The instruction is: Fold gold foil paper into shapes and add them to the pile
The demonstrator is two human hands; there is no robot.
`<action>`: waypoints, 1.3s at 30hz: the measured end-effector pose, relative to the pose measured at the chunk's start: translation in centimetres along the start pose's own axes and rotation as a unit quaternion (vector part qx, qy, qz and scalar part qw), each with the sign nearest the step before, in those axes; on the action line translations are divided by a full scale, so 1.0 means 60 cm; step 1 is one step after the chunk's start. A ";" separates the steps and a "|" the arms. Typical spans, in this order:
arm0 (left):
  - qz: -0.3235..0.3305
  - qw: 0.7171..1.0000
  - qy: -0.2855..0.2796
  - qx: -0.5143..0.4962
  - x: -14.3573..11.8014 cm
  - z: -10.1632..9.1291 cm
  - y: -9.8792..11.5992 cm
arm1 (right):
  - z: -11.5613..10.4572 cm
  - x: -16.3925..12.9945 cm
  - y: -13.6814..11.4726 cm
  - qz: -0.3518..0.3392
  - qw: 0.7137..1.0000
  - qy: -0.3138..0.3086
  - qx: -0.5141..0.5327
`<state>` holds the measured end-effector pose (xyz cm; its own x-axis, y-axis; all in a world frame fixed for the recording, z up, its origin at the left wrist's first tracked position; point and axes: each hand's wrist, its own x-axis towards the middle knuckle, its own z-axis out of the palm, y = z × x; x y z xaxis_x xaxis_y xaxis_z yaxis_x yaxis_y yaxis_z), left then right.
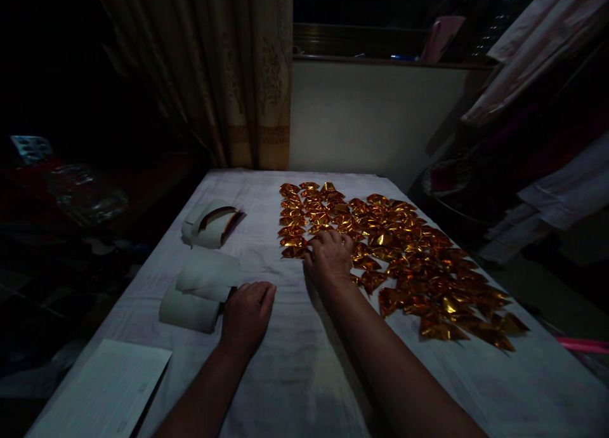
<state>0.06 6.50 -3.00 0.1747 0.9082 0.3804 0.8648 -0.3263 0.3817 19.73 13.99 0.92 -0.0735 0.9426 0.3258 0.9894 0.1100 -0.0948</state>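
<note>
"Gold foil pieces (409, 266): where are they found, and how much is ordered?"

"They are spread over the right half of the cloth-covered table (295, 355). Columns (292, 222) at the left edge are fairly straight; the remainder is judged looser, so ordering is rated partial."

"And the hands?"

"The right hand (330, 257) is lowered among the pieces, fingers curled; whether one is gripped cannot be told. The left hand (247, 308) is rested, loosely curled, beside pale curved pieces (209, 273); its grip cannot be confirmed."
</note>
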 end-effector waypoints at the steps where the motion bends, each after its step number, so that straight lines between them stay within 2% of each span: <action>1: 0.003 1.000 0.003 -0.001 0.000 0.000 0.000 | 0.001 0.001 -0.002 -0.012 1.000 -0.007 0.004; 5: 0.014 1.000 0.009 0.006 -0.001 0.001 -0.001 | 0.008 0.010 -0.007 -0.071 0.996 -0.060 0.001; 10: 0.011 1.000 0.008 0.006 -0.001 0.000 0.001 | 0.012 0.017 -0.010 -0.093 0.990 -0.107 -0.002; 16: 0.009 1.000 0.010 0.001 0.000 0.000 0.002 | 0.008 0.028 -0.008 -0.107 0.989 -0.104 0.006; 21: -0.001 1.000 0.005 -0.003 0.000 0.001 0.001 | 0.007 0.070 -0.005 -0.087 0.991 -0.098 0.022; 26: -0.006 1.000 0.008 -0.007 -0.001 0.002 -0.002 | 0.015 0.102 0.004 -0.068 0.988 -0.137 0.016; 30: -0.006 1.000 0.009 -0.009 -0.001 0.002 -0.001 | 0.020 0.104 0.009 -0.069 0.987 -0.146 0.017; 39: -0.015 1.000 -0.001 -0.019 0.000 -0.001 0.000 | 0.021 0.111 0.006 -0.061 0.991 -0.119 0.009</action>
<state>0.03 6.45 -2.94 0.1502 0.9179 0.3674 0.8510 -0.3092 0.4246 19.46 20.72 1.90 -0.2214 0.9696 0.1043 0.9693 0.2305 -0.0854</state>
